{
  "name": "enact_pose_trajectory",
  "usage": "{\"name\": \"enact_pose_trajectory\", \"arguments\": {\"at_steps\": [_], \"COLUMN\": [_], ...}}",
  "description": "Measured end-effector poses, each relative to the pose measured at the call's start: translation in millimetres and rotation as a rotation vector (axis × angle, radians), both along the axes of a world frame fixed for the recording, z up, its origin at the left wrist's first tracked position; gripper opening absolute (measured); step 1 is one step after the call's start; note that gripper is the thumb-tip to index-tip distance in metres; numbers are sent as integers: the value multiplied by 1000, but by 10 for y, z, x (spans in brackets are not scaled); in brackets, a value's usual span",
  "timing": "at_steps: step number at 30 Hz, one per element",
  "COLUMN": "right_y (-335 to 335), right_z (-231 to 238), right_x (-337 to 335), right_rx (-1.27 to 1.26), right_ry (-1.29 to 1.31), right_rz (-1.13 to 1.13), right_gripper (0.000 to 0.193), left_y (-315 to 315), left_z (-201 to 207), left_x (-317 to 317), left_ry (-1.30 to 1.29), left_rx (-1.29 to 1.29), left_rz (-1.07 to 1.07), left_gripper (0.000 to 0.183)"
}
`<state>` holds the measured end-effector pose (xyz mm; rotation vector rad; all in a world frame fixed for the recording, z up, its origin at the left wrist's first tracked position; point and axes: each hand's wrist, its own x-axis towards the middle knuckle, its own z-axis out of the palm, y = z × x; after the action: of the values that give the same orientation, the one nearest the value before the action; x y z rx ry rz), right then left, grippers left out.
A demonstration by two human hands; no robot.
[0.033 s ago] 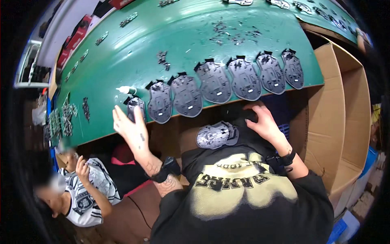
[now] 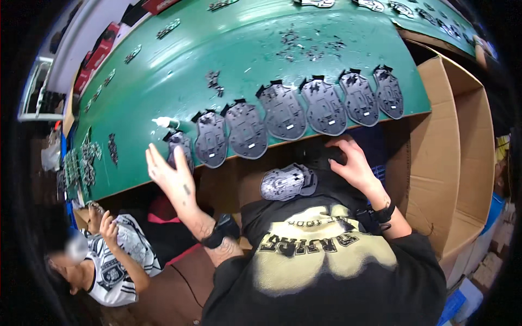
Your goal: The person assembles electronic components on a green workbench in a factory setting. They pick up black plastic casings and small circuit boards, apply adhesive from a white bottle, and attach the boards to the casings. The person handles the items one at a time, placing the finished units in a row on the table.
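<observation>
Several black mouse bottom shells (image 2: 247, 129) lie in a row along the near edge of the green table (image 2: 187, 65). My left hand (image 2: 173, 176) hovers at that edge, fingers spread and nothing in them. It partly covers the leftmost shell (image 2: 178, 142); whether it touches this shell I cannot tell. Over my lap, my right hand (image 2: 356, 165) is held with thumb and forefinger apart, no object visible between them. Another mouse shell (image 2: 288, 182), shiny grey with a dark part at its right end, rests on my lap between the two hands.
A small white-tipped bottle (image 2: 165, 122) lies behind the leftmost shell. Small black pieces (image 2: 310, 46) are scattered farther back. Green circuit boards (image 2: 87, 165) are heaped at the left. An open cardboard box (image 2: 432, 163) stands at my right. A person (image 2: 122, 261) sits at my left.
The whole picture has shifted slightly. My left hand is a little farther left; my right hand keeps nearly the same pose.
</observation>
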<state>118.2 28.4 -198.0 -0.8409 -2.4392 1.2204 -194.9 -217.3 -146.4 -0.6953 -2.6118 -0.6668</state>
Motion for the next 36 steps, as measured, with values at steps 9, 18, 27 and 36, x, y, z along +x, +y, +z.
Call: {"name": "enact_pose_trajectory", "arguments": {"at_steps": [9,18,27,36], "right_y": [700,2115,2043,256], "right_z": [953,1074,820,1162], "right_x": [853,619,411,53], "right_rx": [-25,576,850,-265], "right_ry": [552,63,200,81], "right_rz": [-198,-234,-261,340], "right_gripper": [40,38,37,29], "left_y": [-97,545,876,949], "left_z": [9,-292,-415,-455], "left_x": [641,1214,1056,1020], "left_ry": [323,-708,-1029,-1292], "left_rx": [469,-187,-395,-311], "left_rz": [-370,-963,-1086,-1089], "left_gripper": [23,71,84,70]}}
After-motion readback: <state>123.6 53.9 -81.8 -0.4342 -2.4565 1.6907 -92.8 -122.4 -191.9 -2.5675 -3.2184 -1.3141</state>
